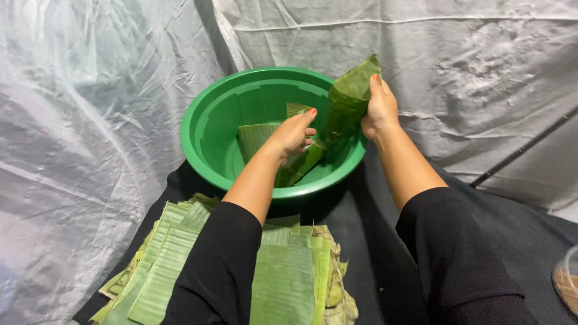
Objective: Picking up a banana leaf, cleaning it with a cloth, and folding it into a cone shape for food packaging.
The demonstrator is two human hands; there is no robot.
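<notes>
Above the green plastic basin (208, 129), the right hand (379, 108) has its fingers clamped on a folded banana-leaf parcel (348, 96), likely light, pliable and easily torn, best held along its fold, while the left hand (293, 132) curls over leaf strips (256, 135), its fingertips hidden.
</notes>
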